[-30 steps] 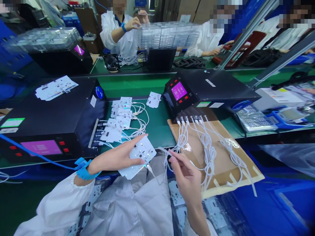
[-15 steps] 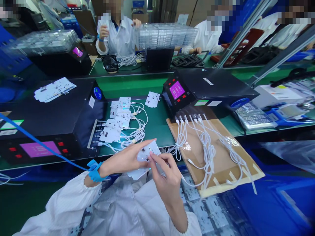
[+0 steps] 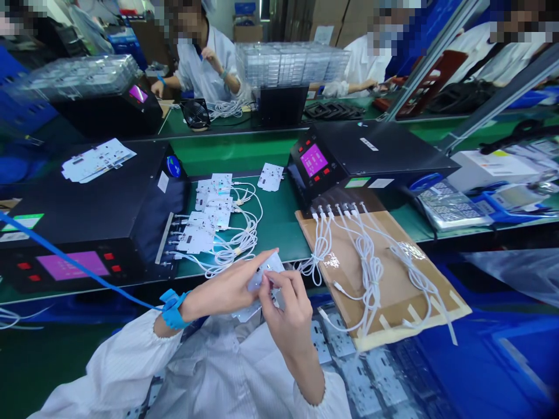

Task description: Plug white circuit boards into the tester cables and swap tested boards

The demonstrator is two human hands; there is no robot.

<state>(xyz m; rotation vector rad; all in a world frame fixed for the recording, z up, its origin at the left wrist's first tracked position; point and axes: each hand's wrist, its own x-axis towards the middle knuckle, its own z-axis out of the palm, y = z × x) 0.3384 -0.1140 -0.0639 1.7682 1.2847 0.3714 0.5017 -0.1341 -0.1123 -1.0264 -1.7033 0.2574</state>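
My left hand [image 3: 229, 286], with a blue wrist strap [image 3: 173, 308] above it, is closed round a white circuit board [image 3: 273, 263] held over my lap. More white board shows below that hand, partly hidden by my fingers. My right hand [image 3: 290, 314] is pinched, thumb and index fingertips together at the face of the board. Whatever is between those fingertips is too small or hidden to make out. A loose white cable end [image 3: 322, 313] lies just right of my right hand.
Several wired circuit boards [image 3: 198, 233] lie beside the left black tester [image 3: 96, 203]. A single board [image 3: 271, 176] lies near the right black tester [image 3: 371, 151]. White cables run over a cardboard sheet [image 3: 393, 233]. Trays of boards [image 3: 371, 381] sit below. Co-workers sit opposite.
My right hand has shifted slightly left and its fingers cover more of the board. Both hands stay at the board. The co-worker opposite has lowered one arm to the bench.
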